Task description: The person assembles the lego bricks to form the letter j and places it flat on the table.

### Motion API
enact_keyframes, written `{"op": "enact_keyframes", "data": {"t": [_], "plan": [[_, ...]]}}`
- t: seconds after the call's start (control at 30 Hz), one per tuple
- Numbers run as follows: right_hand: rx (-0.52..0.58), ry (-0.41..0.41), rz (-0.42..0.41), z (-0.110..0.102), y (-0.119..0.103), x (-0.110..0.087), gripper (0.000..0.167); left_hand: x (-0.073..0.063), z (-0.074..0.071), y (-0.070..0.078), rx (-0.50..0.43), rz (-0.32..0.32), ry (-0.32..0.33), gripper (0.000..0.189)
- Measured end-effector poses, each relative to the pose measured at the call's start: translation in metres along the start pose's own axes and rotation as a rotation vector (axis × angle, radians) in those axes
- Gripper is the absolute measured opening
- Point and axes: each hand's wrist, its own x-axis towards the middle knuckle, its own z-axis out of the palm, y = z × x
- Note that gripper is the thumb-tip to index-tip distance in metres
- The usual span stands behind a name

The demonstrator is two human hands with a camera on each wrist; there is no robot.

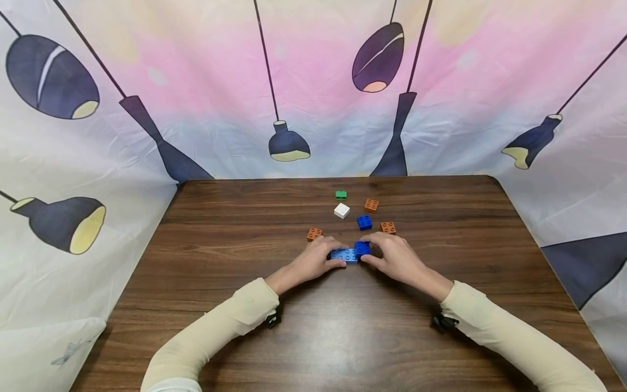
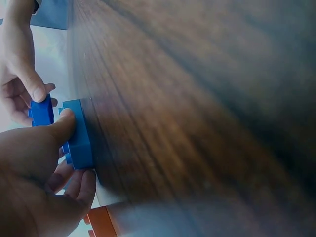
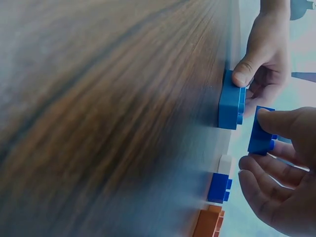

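Note:
My left hand (image 1: 314,258) grips a long light blue toy brick (image 1: 348,255) that lies on the wooden table, thumb on its near side. Between thumb and fingers of my right hand (image 1: 395,258) is a square dark blue toy brick (image 1: 362,249). In the right wrist view this dark blue brick (image 3: 261,131) is held off the table, studs up, a little higher than the light blue brick (image 3: 230,103) and beside its right end. The left wrist view shows the left thumb pressed on the light blue brick (image 2: 79,136).
Beyond the hands lie a second dark blue brick (image 1: 364,222), a white brick (image 1: 342,210) and a green brick (image 1: 340,195). Orange bricks stand by the left hand (image 1: 314,234), by the right hand (image 1: 388,227) and farther back (image 1: 372,205). A printed cloth (image 1: 235,141) hangs behind the table.

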Motion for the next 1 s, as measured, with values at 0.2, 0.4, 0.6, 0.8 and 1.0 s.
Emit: {"op": "enact_keyframes", "data": {"t": [0.2, 0.4, 0.6, 0.8, 1.0], "plan": [[0.009, -0.015, 0.009, 0.0055, -0.0009, 0.0041, 0.037, 0.0004, -0.0001, -0.0016, 0.009, 0.018, 0.008, 0.043], [0.002, -0.025, 0.000, 0.0085, -0.0014, 0.0053, 0.039, 0.0025, -0.0009, -0.0011, 0.006, 0.025, 0.007, 0.044], [-0.008, -0.031, -0.011, 0.0095, -0.0013, 0.0049, 0.040, 0.0021, -0.0009, -0.0009, 0.006, 0.021, 0.005, 0.043], [0.000, -0.040, -0.005, 0.0102, 0.0015, 0.0069, 0.038, 0.0016, -0.0002, -0.0021, -0.015, 0.011, 0.018, 0.043], [0.031, -0.060, 0.009, 0.0084, 0.0022, 0.0099, 0.037, 0.0012, 0.0007, -0.0043, -0.029, 0.017, 0.031, 0.042]]}}
